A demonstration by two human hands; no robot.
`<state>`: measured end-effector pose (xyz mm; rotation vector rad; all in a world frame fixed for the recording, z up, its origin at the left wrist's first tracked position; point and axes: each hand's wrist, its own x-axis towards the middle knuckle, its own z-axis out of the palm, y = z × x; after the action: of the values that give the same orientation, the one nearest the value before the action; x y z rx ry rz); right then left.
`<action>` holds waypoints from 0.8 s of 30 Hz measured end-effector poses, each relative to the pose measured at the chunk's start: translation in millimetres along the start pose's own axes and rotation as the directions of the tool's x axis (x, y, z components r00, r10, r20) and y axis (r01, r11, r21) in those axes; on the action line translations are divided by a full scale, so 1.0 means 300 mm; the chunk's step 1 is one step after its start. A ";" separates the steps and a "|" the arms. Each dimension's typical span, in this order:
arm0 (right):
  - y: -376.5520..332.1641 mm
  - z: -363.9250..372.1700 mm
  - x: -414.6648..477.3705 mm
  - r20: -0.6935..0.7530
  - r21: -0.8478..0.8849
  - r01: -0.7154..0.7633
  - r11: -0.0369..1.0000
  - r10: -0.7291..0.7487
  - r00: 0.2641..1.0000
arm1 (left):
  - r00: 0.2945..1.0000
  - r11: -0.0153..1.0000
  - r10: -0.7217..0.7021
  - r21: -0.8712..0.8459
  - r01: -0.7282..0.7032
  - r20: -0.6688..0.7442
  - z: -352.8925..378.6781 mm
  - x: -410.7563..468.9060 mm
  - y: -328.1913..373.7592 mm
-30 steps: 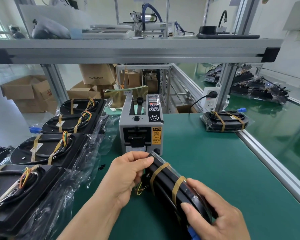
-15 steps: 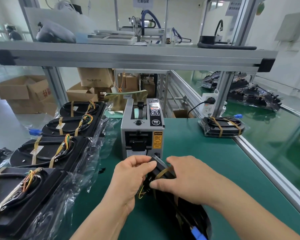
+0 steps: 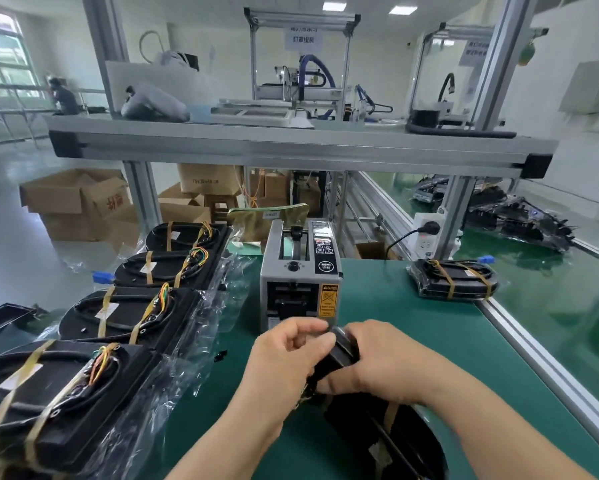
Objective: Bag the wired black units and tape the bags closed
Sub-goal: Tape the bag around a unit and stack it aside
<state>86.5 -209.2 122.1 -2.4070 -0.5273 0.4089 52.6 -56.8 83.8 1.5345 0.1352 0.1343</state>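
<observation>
Gripped at its near end a second ago, the bagged black unit [image 3: 370, 434] now has the right hand [image 3: 384, 358] wrapped over its far end, just in front of the tape dispenser [image 3: 301, 282]. The left hand [image 3: 287, 355] pinches that same end, fingers curled. Best to fold the bag's flap flat and tight and pin it one-handed before drawing tape from the dispenser.

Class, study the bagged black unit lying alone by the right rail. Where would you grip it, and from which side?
Grip the bagged unit across its narrow middle, between the two tape bands, coming from above: it lies flat on the mat, and the rail runs close by its right end.
</observation>
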 end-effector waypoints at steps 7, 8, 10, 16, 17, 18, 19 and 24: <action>0.099 -0.059 -0.176 -0.092 0.448 0.216 0.867 -0.196 0.976 | 0.948 0.960 0.278 0.006 -0.281 -0.153 -0.089 -0.034 0.101; 0.117 -0.049 -0.192 -0.116 0.487 0.240 0.840 -0.210 0.971 | 0.951 0.962 0.273 0.025 -0.272 -0.148 -0.090 -0.036 0.104; 0.150 -0.015 -0.212 -0.167 0.564 0.273 0.779 -0.216 0.962 | 0.957 0.960 0.274 0.088 -0.266 -0.097 -0.080 -0.045 0.101; 0.180 0.048 -0.246 -0.238 0.687 0.308 0.658 -0.196 0.951 | 0.926 0.853 0.300 0.370 -0.368 0.230 -0.071 -0.059 0.095; 0.178 0.050 -0.249 -0.230 0.699 0.308 0.646 -0.205 0.951 | 0.904 0.812 0.309 0.413 -0.413 0.297 -0.070 -0.060 0.100; 0.174 0.052 -0.250 -0.220 0.710 0.306 0.634 -0.213 0.952 | 0.883 0.786 0.319 0.425 -0.450 0.344 -0.066 -0.060 0.106; 0.171 0.056 -0.250 -0.211 0.719 0.299 0.628 -0.212 0.954 | 0.866 0.772 0.332 0.419 -0.478 0.375 -0.061 -0.060 0.114; 0.150 0.059 -0.266 -0.189 0.714 0.282 0.641 -0.212 0.959 | 0.820 0.770 0.362 0.353 -0.532 0.444 -0.041 -0.036 0.150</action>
<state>21.7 -269.4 92.6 -1.5236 -0.5153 0.3085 39.8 -45.2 128.3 2.0279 -0.5441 0.2216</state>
